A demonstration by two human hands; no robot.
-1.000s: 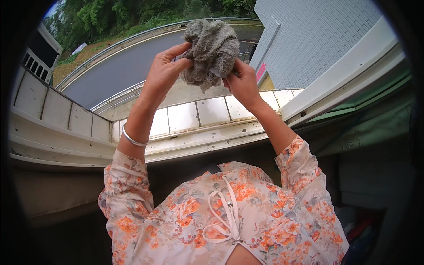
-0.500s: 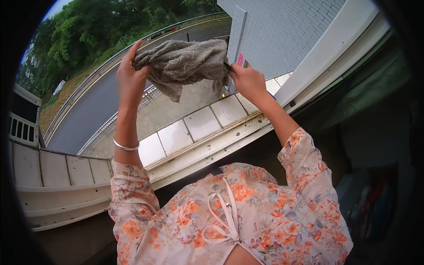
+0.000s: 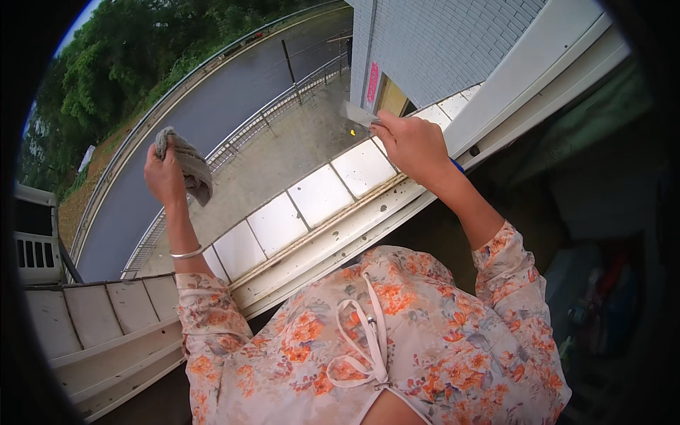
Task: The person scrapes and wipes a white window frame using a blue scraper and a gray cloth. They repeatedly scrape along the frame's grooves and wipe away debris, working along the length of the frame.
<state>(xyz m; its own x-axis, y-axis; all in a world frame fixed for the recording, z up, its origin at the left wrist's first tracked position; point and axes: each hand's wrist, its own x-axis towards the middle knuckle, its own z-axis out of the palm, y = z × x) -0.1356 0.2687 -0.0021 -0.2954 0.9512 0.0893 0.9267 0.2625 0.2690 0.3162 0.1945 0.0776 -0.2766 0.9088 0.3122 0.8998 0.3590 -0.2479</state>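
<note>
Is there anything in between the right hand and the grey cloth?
Nothing visible blocks the way. The left hand holds the grey cloth; the right hand holds a flat pale blade that juts into the gap. The paved ground and railing show farther off, beyond it.

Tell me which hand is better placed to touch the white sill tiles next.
Right, probably: the right hand shows against the white tiles, though it holds a flat tool. The left hand grips the gray cloth and shows out beyond the tiles' edge.
</note>
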